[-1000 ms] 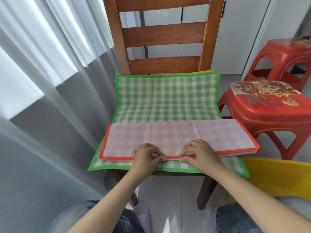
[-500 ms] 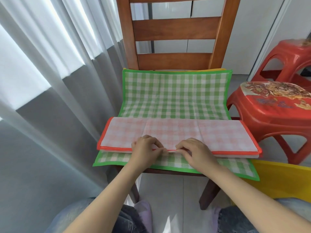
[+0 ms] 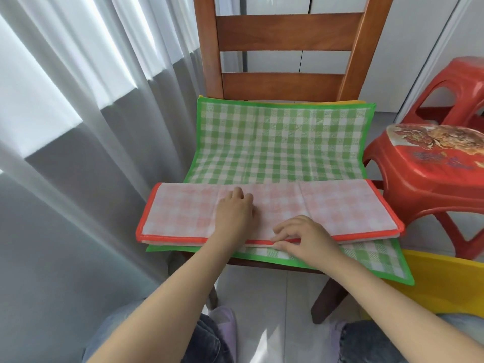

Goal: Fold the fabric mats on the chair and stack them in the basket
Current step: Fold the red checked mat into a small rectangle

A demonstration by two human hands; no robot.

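A pink checked mat with an orange border [image 3: 340,205] lies folded into a long strip across the front of the wooden chair [image 3: 285,40]. Under it a green checked mat [image 3: 277,142] lies spread flat over the seat, and a yellow edge peeks out behind that. My left hand [image 3: 233,213] rests palm down on the folded pink mat, left of its middle. My right hand [image 3: 303,237] pinches the pink mat's orange front edge. The yellow basket [image 3: 445,284] shows at the lower right, partly hidden by my right arm.
Two red plastic stools [image 3: 429,174] stand right of the chair. A white and grey curtain [image 3: 78,127] hangs on the left. My knees and purple slippers [image 3: 225,320] are below the seat, over a tiled floor.
My left hand has let go of the orange front edge and slid up onto the top of the pink mat. My right hand has stayed at the edge. The view has moved closer.
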